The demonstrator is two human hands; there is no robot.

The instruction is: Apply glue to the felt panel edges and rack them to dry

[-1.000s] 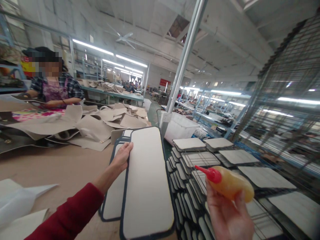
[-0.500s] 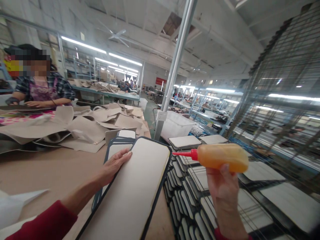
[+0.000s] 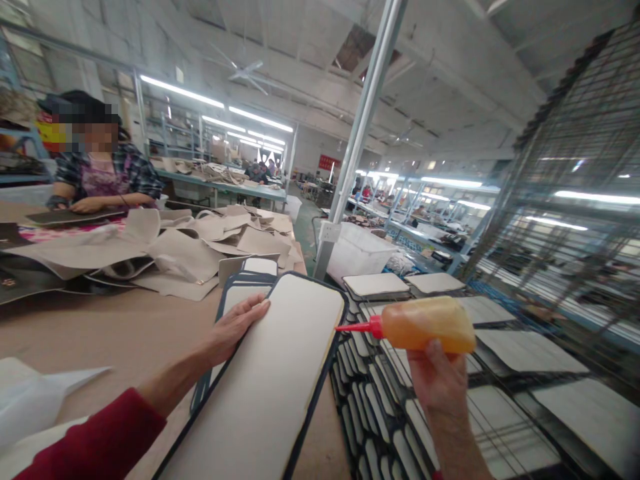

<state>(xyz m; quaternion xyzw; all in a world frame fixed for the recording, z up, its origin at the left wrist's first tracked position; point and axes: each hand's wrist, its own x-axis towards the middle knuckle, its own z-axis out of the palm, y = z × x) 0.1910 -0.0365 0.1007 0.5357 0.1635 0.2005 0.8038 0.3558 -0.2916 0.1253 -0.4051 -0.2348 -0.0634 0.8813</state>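
A long cream panel with a dark border and rounded corners (image 3: 270, 360) slants up from the bottom of the view. My left hand (image 3: 243, 323) grips its left edge, thumb side on the cream face. In my right hand (image 3: 440, 377) lies a squeeze bottle of amber liquid, probably glue (image 3: 427, 325), held sideways with its red nozzle pointing left. The nozzle tip is at the panel's upper right edge, where a thin yellowish line runs along the border. Whether the tip touches cannot be made out. Behind the panel are similar dark-edged panels (image 3: 233, 293).
A wire rack (image 3: 500, 427) with many cream panels fills the right side. Beige sheet pieces (image 3: 185, 253) are heaped on the brown table (image 3: 125, 333). A co-worker (image 3: 100, 167) sits at the far left. A metal post (image 3: 357, 133) and white bin (image 3: 360, 250) stand ahead.
My right hand has brought the bottle left and slightly down, so its nozzle tip now meets the panel's right edge in view. The camera has shifted a little; my left hand keeps its grip.
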